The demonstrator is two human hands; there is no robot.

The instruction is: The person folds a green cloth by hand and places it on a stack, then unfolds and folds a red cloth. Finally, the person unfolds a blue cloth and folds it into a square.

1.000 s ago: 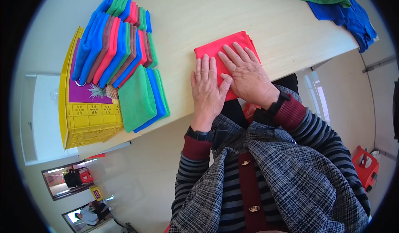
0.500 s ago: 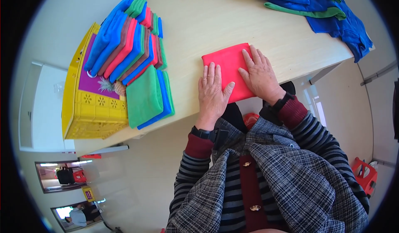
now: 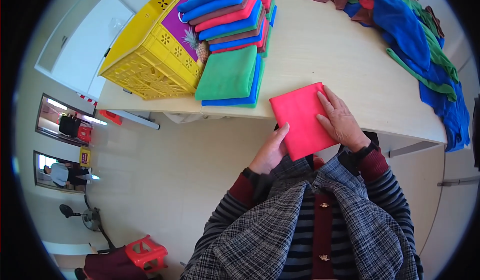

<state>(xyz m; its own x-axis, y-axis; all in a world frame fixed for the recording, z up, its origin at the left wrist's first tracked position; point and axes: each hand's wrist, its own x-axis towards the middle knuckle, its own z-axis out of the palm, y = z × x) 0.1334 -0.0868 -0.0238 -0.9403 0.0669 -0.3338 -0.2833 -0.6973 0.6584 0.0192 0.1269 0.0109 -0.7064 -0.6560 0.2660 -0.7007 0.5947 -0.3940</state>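
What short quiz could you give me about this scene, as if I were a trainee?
1. What colour is the folded cloth that the left hand and right hand are touching?

2. True or false: the yellow plastic crate stands to the left of the stacked folded cloths.

3. Multiple choice: what lies toward the right end of the table?
a) a fan
b) crumpled cloths
c) a red plastic stool

Key: 1. Red. 2. True. 3. b.
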